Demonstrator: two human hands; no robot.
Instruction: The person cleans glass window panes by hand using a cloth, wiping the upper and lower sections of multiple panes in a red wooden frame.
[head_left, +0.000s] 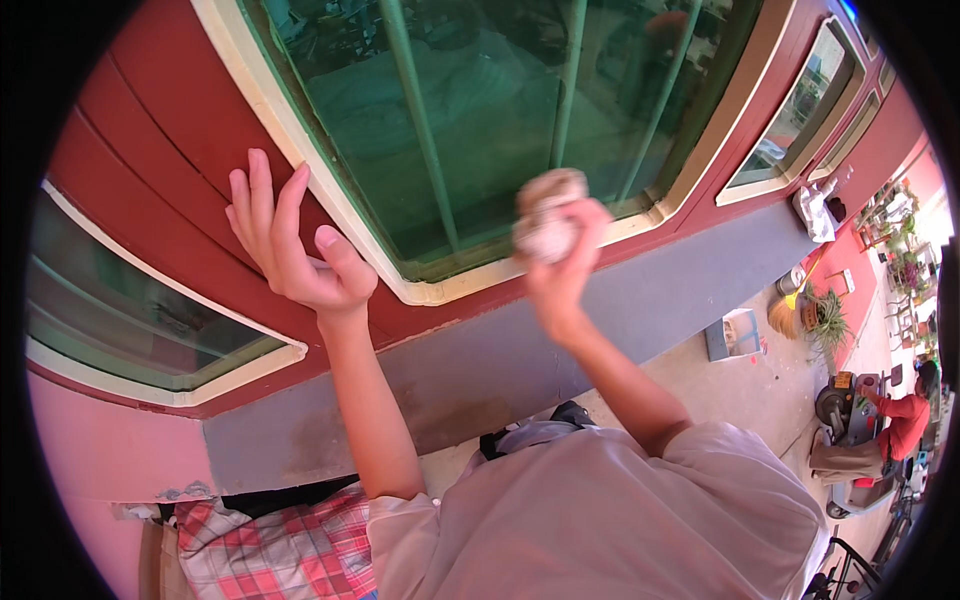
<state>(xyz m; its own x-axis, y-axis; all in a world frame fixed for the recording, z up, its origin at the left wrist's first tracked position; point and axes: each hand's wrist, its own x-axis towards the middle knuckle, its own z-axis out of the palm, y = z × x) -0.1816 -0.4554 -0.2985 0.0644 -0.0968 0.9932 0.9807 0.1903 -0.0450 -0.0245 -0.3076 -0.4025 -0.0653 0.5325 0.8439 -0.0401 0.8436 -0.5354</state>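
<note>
A bunched, pale cloth (553, 225) is gripped in my right hand (576, 251), in front of the lower right of a window pane (495, 142). Both cloth and fingers are blurred, and I cannot tell whether the cloth touches the glass. Green-tinted bars show behind the pane. My left hand (304, 247) is raised with its fingers apart and nothing in it. It is beside the cream window frame (330, 187), over the red wall panel (187, 150); whether it touches them is unclear.
A grey ledge (465, 360) runs below the window. At lower left lies a red plaid cloth (277, 547). Over to the right are an open box (735, 335), a yellow broom (787, 311), a potted plant (825, 315) and a person in red (900, 424) by a scooter (847, 405).
</note>
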